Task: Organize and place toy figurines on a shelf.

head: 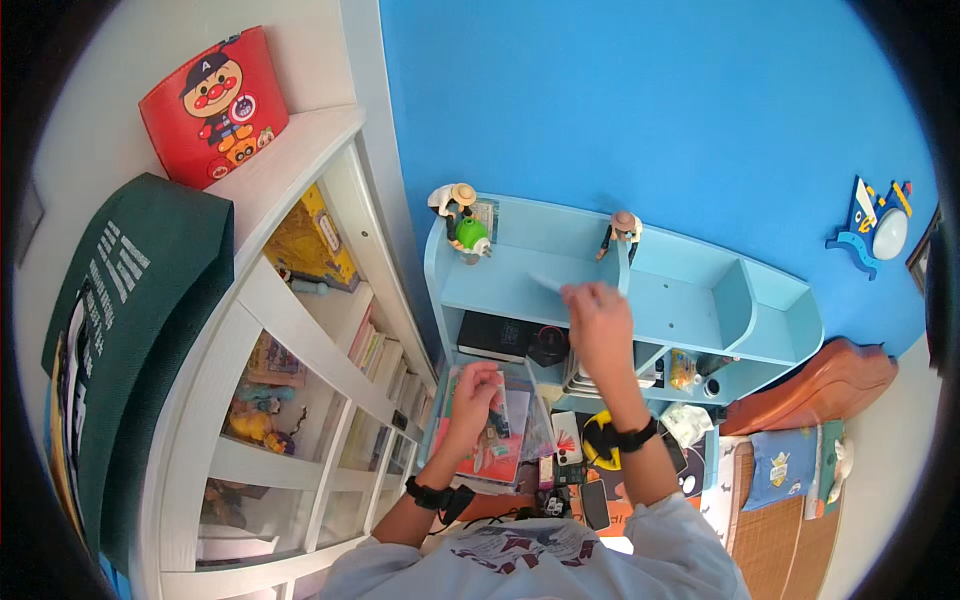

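My right hand is raised in front of the upper shelf of a light-blue desk hutch. Pinched in its fingertips is a thin whitish object, too blurred to name. Lower and to the left, my left hand hovers over a clear plastic box, fingers loosely curled and no object visible in them. Inside the box lie a red sheet or folder and small packets or cards, partly covered by the left hand. Both wrists wear black bands.
A glass-door white cabinet stands close on my left. Two hatted figurines perch on the hutch. A black box sits in its lower compartment. On the desk are a dark phone and a white case.
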A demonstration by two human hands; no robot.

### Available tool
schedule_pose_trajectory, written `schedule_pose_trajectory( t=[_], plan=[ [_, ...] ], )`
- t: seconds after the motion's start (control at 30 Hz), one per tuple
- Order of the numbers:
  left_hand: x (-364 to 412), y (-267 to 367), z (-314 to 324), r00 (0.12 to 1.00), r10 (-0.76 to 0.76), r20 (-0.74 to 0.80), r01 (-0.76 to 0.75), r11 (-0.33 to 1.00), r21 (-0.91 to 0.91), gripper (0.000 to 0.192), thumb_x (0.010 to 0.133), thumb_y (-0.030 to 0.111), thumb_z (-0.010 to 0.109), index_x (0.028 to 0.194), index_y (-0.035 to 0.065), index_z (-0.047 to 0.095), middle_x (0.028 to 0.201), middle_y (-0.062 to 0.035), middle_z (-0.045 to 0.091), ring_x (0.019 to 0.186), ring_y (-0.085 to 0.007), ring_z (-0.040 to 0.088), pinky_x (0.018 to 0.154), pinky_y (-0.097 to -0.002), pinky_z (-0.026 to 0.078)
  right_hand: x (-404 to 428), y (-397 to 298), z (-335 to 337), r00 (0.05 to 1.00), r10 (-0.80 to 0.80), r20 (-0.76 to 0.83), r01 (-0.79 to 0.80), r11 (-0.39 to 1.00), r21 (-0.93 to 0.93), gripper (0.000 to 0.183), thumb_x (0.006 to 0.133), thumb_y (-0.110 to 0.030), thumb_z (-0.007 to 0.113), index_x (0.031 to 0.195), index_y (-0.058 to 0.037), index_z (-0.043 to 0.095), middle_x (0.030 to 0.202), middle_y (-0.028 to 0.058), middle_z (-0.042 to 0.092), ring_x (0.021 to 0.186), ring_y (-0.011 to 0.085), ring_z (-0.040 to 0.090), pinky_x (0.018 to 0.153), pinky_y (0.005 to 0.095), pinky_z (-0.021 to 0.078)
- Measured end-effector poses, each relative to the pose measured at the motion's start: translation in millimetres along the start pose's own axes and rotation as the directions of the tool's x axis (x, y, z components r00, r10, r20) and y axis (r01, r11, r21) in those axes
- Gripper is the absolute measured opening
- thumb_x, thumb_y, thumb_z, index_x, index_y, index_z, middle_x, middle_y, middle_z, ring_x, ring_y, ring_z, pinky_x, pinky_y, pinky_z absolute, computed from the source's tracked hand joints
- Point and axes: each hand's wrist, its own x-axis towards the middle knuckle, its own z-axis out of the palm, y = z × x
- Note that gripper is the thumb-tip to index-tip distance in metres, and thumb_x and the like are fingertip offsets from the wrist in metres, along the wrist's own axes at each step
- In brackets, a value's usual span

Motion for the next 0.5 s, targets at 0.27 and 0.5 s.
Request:
schedule_pose_trajectory(
  t=[0.27, 0.5],
  plan=[
    [-41.4, -22.4, -24.8, 0.976, -0.216, -0.031, 0.21, 0.969, -0.128, 0.011, 0.095, 0.008, 0.057, 0.106, 0.0078, 0.059, 0.094, -0.0034, 0.063, 0.068, -0.01, 0.057, 0.059, -0.0254, 0.046, 138.6, 13.2, 24.4, 0.993, -0.014, -0.12, 0.01, 0.999, -0.038, 0.013, 0.083, -0.008, 0.066, 0.096, -0.0087, 0.063, 0.083, 0.0136, 0.067, 0.081, 0.0365, 0.065, 0.069, 0.0475, 0.0509],
    [-65.2, -62.2, -84.2, 0.962, -0.24, -0.132, 0.22, 0.964, -0.151, 0.005, 0.093, 0.007, 0.06, 0.097, 0.008, 0.062, 0.082, 0.0002, 0.061, 0.064, -0.0097, 0.055, 0.055, -0.0245, 0.043, 169.9, 14.4, 58.4, 0.992, 0.038, 0.118, -0.027, 0.995, -0.092, 0.019, 0.085, -0.012, 0.065, 0.103, -0.0101, 0.068, 0.093, 0.0144, 0.071, 0.09, 0.0361, 0.068, 0.077, 0.0472, 0.0548]
  ],
)
